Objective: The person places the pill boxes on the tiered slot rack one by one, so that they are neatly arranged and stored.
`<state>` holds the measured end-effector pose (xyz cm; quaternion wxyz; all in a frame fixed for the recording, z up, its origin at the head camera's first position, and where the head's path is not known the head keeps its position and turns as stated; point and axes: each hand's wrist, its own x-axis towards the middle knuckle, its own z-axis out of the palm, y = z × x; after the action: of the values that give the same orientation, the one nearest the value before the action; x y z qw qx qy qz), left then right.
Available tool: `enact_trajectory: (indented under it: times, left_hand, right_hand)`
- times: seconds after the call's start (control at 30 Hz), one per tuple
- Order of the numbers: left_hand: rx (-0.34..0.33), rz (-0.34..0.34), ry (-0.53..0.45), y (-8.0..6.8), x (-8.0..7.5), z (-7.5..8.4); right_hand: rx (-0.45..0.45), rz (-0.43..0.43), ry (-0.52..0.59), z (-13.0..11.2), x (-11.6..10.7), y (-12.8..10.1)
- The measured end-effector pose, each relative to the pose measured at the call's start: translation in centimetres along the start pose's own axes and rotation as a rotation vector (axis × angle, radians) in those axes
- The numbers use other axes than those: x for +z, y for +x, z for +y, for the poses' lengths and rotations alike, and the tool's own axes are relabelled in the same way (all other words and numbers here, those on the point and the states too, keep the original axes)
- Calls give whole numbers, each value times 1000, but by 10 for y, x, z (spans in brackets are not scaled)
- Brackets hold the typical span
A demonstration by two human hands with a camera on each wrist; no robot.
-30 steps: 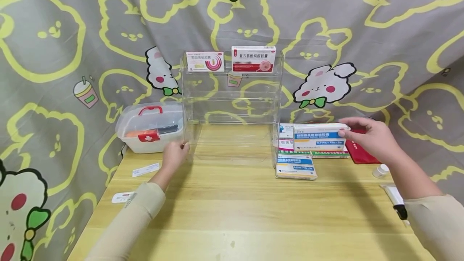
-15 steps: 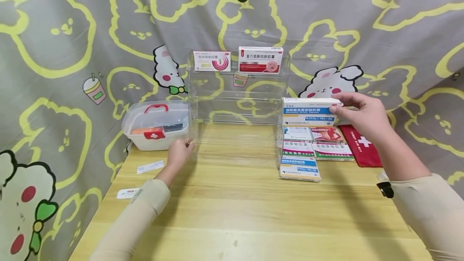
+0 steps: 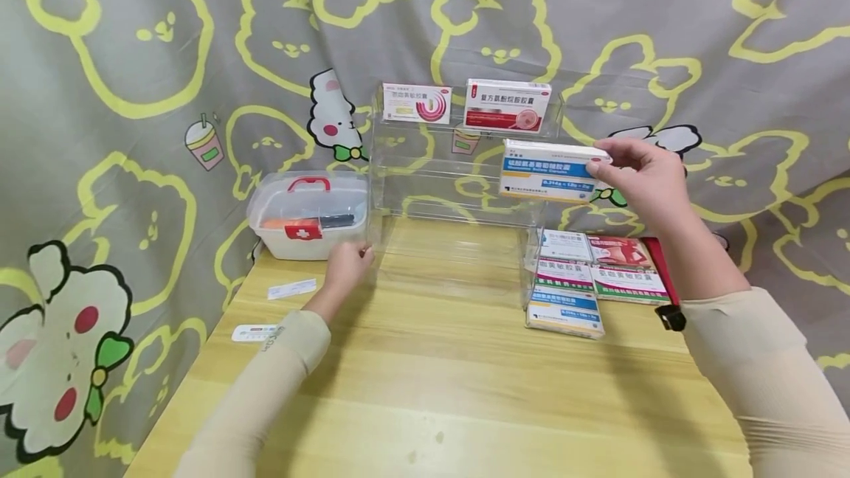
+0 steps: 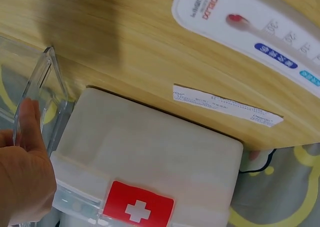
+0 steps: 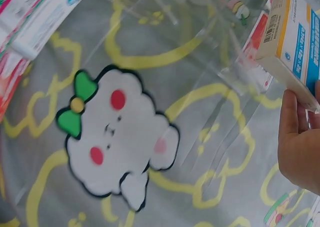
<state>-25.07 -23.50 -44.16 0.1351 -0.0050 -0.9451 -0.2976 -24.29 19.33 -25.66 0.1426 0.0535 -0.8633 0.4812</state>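
Right hand (image 3: pixel 647 179) pinches blue-and-white medicine box (image 3: pixel 551 170) by its end, held level in the air at the clear acrylic rack's (image 3: pixel 458 190) middle tier, right side. Left hand (image 3: pixel 348 268) rests relaxed against the rack's left wall, likely steadying it near the tabletop's (image 3: pixel 425 389) back edge.

A white rectangular cardboard medicine box with a blue band (image 3: pixel 553 171) is held in the air, long side level and printed front facing near, gripped at its right end by the right hand (image 3: pixel 643 181). It sits before the right part of the clear acrylic tiered shelf rack (image 3: pixel 465 190), which stands upright at the far middle of the wooden surface (image 3: pixel 438 382); the left hand (image 3: pixel 347 268) touches the rack's near left edge.
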Motion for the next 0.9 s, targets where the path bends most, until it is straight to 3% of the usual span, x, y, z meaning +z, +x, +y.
enact_trajectory:
  times: [0.23, 0.5, 0.9]
  left_hand:
    - [-8, -6, -5, 2, 0, 0]
    - [34, 10, 33, 1, 1, -4]
    - [-30, -26, 12, 4, 1, -4]
  right_hand:
    - [-38, 38, 147, -18, 32, 23]
    - [-18, 71, 272, -36, 62, 52]
    - [5, 34, 250, -45, 98, 88]
